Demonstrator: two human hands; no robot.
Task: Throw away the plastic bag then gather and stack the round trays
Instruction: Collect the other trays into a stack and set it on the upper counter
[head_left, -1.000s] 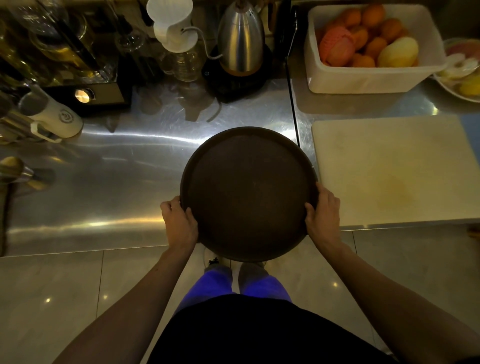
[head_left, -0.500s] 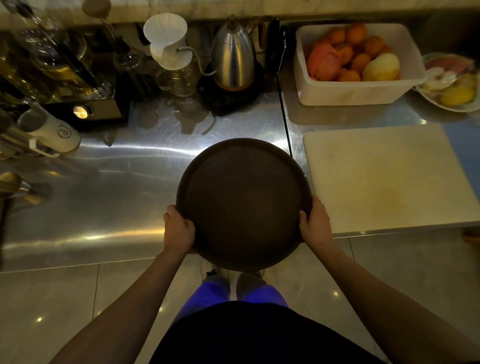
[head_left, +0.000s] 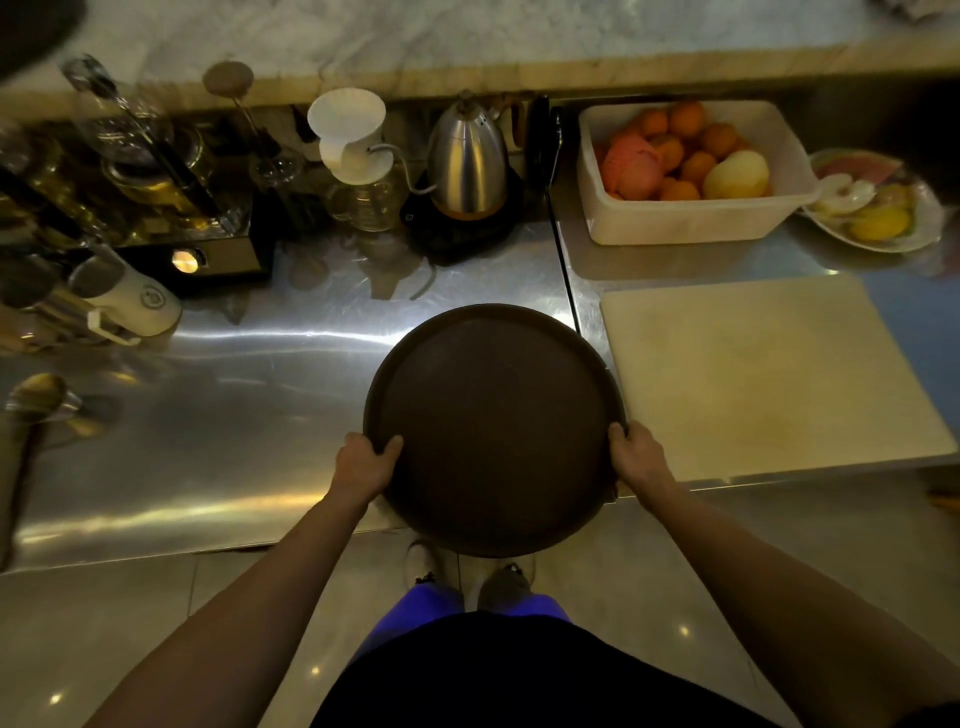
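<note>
1. Judging by the scene, the gathering step is under way: the person is holding a round tray (head_left: 493, 426) in both hands, its far half over the steel surface (head_left: 208, 415) and its near half hanging out past the surface's front edge, above the floor.
2. No plastic bag is showing anywhere around the tray, so that part is probably done, though this cannot be confirmed.
3. The left hand (head_left: 363, 467) is closing on the tray's near-left rim, thumb lying over the top of the rim and fingers curled underneath, out of sight.
4. The right hand (head_left: 641, 457) is clamping the near-right rim in the same way, with only the knuckles and thumb showing.
5. Whether a single tray or a stack is being held is not clear; only one dark top face is visible.
6. The cutting board (head_left: 763, 374) is lying just to the right of the tray, and the kettle (head_left: 470, 156) and fruit tub (head_left: 691, 218) are sitting well behind it.
7. The next move is likely calling for setting the tray flat on the bare steel to its left or carrying it to the other trays, keeping it level.
</note>
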